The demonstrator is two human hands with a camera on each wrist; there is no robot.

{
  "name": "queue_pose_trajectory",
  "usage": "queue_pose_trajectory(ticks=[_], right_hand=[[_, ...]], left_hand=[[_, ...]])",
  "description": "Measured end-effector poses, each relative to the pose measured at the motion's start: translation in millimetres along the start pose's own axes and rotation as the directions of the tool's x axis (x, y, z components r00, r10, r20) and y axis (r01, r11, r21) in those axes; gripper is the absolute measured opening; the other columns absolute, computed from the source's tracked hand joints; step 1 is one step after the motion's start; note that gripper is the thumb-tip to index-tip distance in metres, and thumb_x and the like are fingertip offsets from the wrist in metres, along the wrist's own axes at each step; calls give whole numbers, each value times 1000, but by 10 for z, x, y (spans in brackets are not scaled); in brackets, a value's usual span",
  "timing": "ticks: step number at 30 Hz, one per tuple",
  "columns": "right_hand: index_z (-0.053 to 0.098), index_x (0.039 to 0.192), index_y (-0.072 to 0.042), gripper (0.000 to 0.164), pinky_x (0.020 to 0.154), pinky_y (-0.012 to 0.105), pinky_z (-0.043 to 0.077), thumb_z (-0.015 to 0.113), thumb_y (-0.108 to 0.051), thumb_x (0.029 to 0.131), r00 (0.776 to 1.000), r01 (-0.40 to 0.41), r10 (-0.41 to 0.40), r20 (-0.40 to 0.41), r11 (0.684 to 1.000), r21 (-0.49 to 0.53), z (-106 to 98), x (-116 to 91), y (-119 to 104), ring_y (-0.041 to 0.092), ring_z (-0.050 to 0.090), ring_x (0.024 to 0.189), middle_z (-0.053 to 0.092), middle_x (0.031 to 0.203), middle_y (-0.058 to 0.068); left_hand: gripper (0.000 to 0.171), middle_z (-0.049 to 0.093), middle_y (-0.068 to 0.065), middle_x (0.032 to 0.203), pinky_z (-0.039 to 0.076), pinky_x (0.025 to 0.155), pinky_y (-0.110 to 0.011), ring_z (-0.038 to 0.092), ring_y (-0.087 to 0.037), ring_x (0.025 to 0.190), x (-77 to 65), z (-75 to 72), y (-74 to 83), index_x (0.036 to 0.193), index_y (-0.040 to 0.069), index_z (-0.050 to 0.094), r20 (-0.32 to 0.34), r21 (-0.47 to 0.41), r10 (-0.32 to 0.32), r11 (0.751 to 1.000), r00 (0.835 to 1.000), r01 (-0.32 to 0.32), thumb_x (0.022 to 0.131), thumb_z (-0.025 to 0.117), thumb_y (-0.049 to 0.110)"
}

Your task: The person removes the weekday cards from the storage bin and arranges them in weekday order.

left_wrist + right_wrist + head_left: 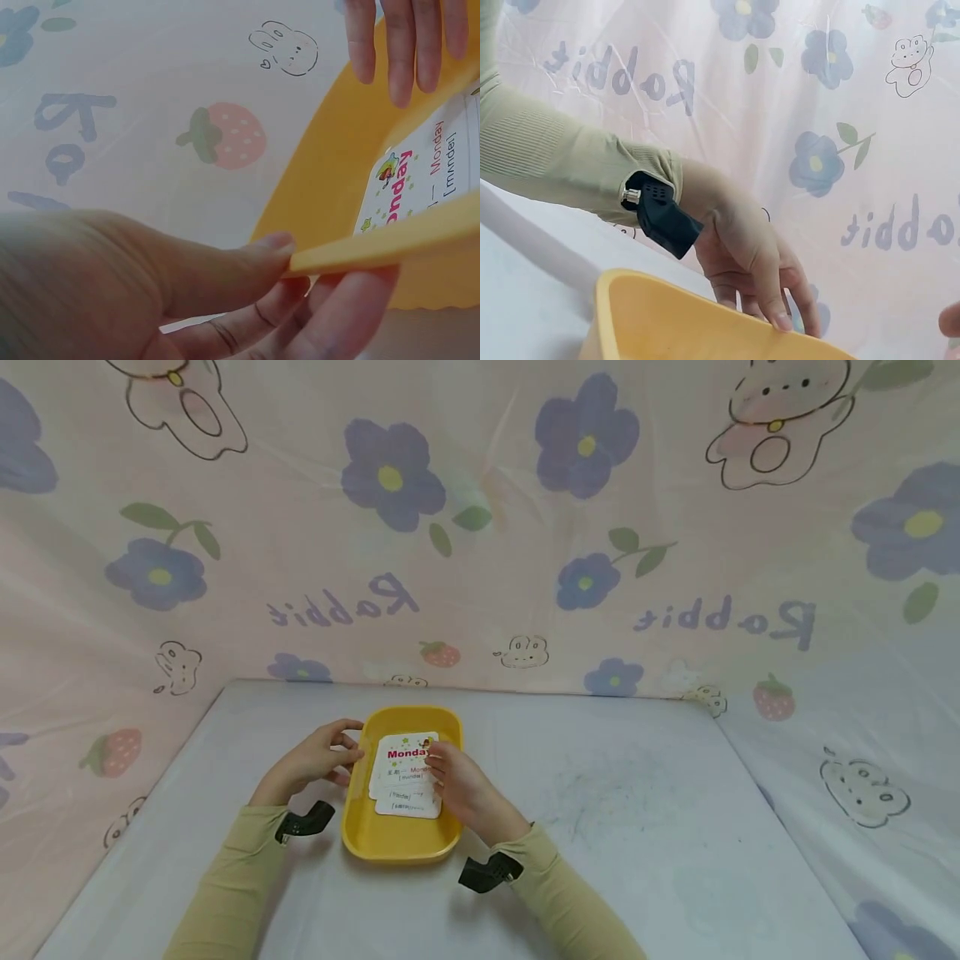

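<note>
A shallow yellow tray (pixel 405 846) lies lengthwise on the table, left of its middle. Inside are several white cards (pixel 408 802); the top one reads "Monday" and partly covers those beneath. My left hand (pixel 322 754) grips the tray's left rim, the thumb (pixel 262 255) above the edge and the fingers (pixel 352 307) under it in the left wrist view. Over the right side of the tray hovers my right hand (pixel 465 789), its fingertips close to the top card's right edge. Those fingers hang fairly straight in the left wrist view, with nothing between them.
The white tabletop (pixel 600 893) stretches to the right, with a greyish smudged patch (pixel 615 797) on it. A patterned curtain (pixel 495 568) rises behind the table and hangs at both sides. A black camera (pixel 303 822) sits on each wrist.
</note>
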State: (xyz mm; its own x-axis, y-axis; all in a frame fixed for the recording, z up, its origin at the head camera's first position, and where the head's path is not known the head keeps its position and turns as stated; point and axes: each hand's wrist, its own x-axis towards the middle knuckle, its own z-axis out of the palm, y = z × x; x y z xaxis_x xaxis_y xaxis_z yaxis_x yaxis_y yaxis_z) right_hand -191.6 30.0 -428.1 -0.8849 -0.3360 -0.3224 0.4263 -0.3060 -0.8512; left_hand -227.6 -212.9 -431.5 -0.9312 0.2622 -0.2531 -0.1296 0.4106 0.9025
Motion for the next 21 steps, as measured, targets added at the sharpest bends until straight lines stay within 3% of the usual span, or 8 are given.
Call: queue_pose_trajectory(ticks=[2, 6, 9, 14, 21], right_hand=[[24, 141, 8, 60, 113, 47, -2, 46, -22, 95, 999, 10, -9, -39, 1000, 14, 0, 2, 24, 40, 1, 141, 15, 150, 29], [15, 146, 6, 71, 114, 46, -1, 51, -28, 94, 996, -4, 5, -94, 1000, 18, 10, 7, 54, 37, 2, 141, 10, 151, 25], [14, 149, 3, 74, 113, 47, 9, 49, -33, 95, 996, -36, 37, -77, 999, 10, 24, 21, 58, 36, 18, 138, 19, 152, 23], [32, 144, -1, 62, 110, 45, 22, 47, -35, 95, 993, -83, 83, -87, 997, 1, 34, 45, 68, 33, 40, 124, 43, 139, 20], [35, 144, -1, 64, 111, 49, 16, 53, -35, 93, 979, -99, 76, -190, 989, -111, 106, 77, 110, 31, 37, 125, 38, 144, 18]], left_hand=[[56, 51, -21, 107, 56, 64, -39, 63, -26, 75, -2, 13, 9, 144, 3, 31, 1, 5, -6, 1000, 1000, 6, 96, 58, 8], [56, 51, -19, 106, 56, 64, -38, 62, -25, 74, 7, 23, 20, 144, 3, 31, 2, 13, -18, 1000, 1000, 18, 95, 58, 8], [56, 51, -20, 105, 56, 63, -38, 62, -25, 74, 18, 23, 20, 144, 3, 31, 5, 9, -22, 1000, 1000, 22, 95, 58, 7], [56, 52, -20, 105, 57, 63, -39, 63, -27, 75, 35, 30, 23, 144, 3, 30, 33, -4, -6, 1000, 999, 7, 96, 57, 6], [57, 51, -21, 104, 57, 62, -40, 63, -25, 73, 19, -15, 33, 145, 2, 29, 29, 5, -4, 1000, 1000, 3, 95, 57, 6]])
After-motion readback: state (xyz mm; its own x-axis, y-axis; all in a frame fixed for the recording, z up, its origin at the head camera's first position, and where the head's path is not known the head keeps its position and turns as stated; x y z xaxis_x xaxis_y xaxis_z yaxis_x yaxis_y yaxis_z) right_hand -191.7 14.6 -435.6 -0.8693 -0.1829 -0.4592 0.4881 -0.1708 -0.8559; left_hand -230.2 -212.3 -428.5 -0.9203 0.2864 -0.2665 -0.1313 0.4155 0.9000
